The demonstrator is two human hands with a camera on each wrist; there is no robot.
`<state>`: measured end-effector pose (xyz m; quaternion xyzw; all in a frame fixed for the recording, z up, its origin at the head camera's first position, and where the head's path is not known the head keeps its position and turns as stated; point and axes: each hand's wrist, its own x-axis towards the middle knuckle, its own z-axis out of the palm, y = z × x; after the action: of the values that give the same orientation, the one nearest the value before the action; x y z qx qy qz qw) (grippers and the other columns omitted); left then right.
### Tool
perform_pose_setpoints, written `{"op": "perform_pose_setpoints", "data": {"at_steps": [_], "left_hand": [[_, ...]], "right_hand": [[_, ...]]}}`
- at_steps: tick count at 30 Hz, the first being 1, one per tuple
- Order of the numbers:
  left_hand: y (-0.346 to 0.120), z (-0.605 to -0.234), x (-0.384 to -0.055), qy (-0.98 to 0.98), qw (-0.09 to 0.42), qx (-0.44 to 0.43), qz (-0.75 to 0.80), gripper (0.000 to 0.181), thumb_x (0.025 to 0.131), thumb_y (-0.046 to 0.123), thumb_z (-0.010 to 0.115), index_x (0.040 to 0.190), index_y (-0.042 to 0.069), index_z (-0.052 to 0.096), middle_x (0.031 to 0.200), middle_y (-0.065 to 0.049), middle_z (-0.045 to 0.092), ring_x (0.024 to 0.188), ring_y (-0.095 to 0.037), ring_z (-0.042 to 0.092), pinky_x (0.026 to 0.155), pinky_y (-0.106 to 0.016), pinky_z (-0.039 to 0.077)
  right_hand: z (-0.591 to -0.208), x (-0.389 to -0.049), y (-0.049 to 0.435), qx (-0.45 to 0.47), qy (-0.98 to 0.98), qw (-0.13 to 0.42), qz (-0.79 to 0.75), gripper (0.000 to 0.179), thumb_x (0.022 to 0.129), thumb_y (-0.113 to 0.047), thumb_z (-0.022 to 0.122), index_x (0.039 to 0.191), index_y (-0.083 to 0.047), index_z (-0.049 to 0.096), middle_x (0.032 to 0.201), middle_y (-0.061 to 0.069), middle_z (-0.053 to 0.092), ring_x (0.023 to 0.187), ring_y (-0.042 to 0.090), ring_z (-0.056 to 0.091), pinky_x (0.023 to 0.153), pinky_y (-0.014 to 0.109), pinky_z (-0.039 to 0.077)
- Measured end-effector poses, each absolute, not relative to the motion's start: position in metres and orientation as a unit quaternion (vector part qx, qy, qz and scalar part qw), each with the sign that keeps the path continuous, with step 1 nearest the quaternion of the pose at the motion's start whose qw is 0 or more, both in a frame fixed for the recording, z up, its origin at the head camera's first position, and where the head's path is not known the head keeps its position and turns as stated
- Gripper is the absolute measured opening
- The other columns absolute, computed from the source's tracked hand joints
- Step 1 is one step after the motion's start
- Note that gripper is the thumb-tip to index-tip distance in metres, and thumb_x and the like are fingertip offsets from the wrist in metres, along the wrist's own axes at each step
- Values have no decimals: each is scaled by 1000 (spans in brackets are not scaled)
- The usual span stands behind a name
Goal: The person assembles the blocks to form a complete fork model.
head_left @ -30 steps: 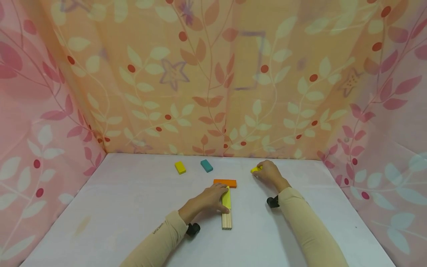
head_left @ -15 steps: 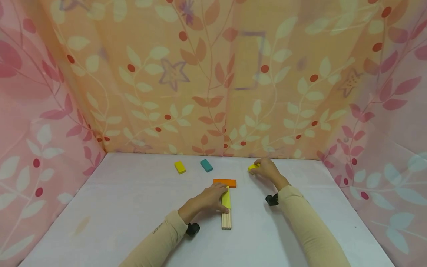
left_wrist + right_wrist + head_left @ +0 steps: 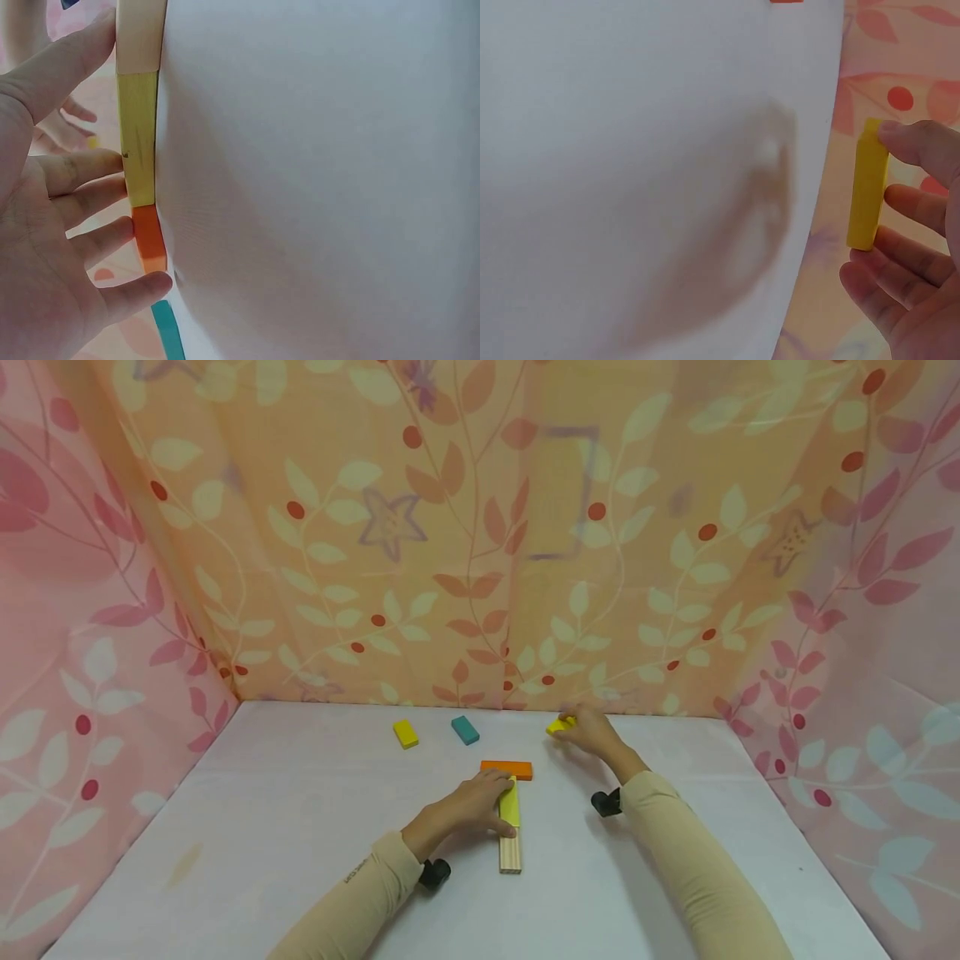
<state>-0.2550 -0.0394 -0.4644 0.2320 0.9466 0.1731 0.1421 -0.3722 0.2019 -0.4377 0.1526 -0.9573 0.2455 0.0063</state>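
Note:
My right hand [image 3: 596,732] pinches a yellow block [image 3: 868,195] above the back of the table, thumb at one end and fingertips along the side and other end. Its shadow falls on the cloth below. The fingertips of my left hand [image 3: 467,806] rest on a row of blocks, fingers spread and nearly straight. That row joins a plain wood block [image 3: 510,853] in front, a lime-yellow block [image 3: 512,808] behind it, and an orange block [image 3: 517,769] set crosswise at the far end. In the left wrist view, the thumb touches the plain wood block.
Another yellow block [image 3: 406,734] and a teal block [image 3: 465,730] lie farther back on the white-covered table [image 3: 300,827]. Patterned curtain [image 3: 465,568] encloses the back and both sides. A black wrist camera [image 3: 607,802] sits under the right wrist.
My right hand has moved left and slightly away toward the back, carrying the yellow block. The left hand and the row of blocks have stayed in place.

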Motion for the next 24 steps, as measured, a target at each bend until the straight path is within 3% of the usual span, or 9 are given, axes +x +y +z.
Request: {"op": "perform_pose_setpoints", "data": {"at_steps": [4,11,24], "left_hand": [[-39,-464,-256,947,143,231,174,83,76,49,79,144,13,47,153,-3,41,142,-22,35,115,-47,35],[-38,-465,-257,947,142,227,176,83,76,48,80,143,13,48,154,-3,41,142,-22,35,116,-46,35],[-39,-466,-257,948,143,228,169,83,76,49,80,143,12,48,152,-4,43,141,-22,36,114,-47,36]], "right_hand": [[-436,-373,197,166,-954,16,249,34,83,-25,77,105,0,68,111,17,64,97,31,57,93,46,51],[-433,-370,187,159,-956,1,248,41,85,-27,76,114,0,68,123,18,60,107,32,56,98,47,50],[-435,-365,172,191,-950,5,247,36,83,-24,77,109,0,71,114,18,62,105,33,56,97,48,49]]}}
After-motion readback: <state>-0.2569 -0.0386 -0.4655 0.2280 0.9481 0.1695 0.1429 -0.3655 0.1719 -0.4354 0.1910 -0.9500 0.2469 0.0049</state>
